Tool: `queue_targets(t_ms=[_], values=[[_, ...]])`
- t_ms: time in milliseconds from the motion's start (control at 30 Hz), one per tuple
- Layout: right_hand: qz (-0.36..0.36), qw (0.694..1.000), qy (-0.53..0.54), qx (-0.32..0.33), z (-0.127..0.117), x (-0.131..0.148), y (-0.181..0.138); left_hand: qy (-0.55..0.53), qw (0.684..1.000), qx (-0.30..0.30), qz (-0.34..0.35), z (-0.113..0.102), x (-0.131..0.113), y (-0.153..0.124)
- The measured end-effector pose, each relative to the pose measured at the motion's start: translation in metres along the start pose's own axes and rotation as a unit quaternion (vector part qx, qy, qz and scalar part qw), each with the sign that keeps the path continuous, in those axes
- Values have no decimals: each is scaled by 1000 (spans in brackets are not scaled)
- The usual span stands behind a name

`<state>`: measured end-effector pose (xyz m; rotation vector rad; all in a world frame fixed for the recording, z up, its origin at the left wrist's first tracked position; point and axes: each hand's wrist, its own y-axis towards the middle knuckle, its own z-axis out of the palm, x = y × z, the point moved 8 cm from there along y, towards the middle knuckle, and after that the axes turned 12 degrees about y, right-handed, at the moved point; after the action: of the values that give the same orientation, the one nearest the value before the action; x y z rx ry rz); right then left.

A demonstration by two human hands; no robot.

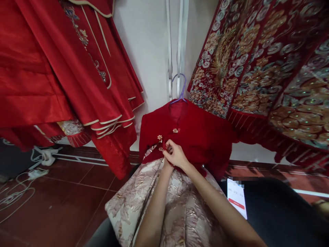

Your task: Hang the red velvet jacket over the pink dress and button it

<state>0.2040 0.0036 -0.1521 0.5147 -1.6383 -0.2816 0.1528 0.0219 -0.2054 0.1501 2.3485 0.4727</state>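
Note:
A dark red velvet jacket (200, 127) with a pale brocade skirt part (138, 195) hangs in front of me on a purple hanger (183, 90). My right hand (177, 155) is closed, thumb and fingertips pinching the jacket's front edge. Just under it, my left hand (167, 160) is closed at the same edge, its fingers partly covered by the right. Gold flower-shaped buttons show close by: one fastener (176, 130) sits above the hands, and another button (159, 138) lies up and to the left. What is between the fingertips is too small to make out.
Red satin garments (102, 68) hang at left, and a heavily embroidered red garment (252, 65) hangs at right. White straps (177, 41) run down the wall to the hanger. A lit phone (236, 199) rests on dark fabric at right. White cables (25, 185) lie on the tiled floor.

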Motion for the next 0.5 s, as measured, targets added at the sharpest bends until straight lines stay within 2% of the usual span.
queue_targets(t_ms=[100, 133, 200, 233, 367, 433, 500], values=[[2, 989, -19, -149, -23, -32, 14, -54, 991, 96, 70, 1, 6, 7], [-10, 981, -20, -192, -31, -37, 14, -80, 987, 120, 74, 0, 9, 10], [-51, 971, -13, -235, -39, -38, 11, -116, 985, 117, 39, -11, 24, 19], [-75, 970, -10, -229, -40, -35, 9, -118, 989, 93, 8, -20, 35, 22], [-130, 982, -30, -131, -29, -18, -6, -88, 993, -11, -76, -58, 66, 26], [-129, 984, -33, -123, -31, -12, -17, -110, 989, -50, -86, -72, 72, 25], [-118, 985, -27, -126, -33, -10, -26, -163, 983, -59, -66, -77, 69, 25]])
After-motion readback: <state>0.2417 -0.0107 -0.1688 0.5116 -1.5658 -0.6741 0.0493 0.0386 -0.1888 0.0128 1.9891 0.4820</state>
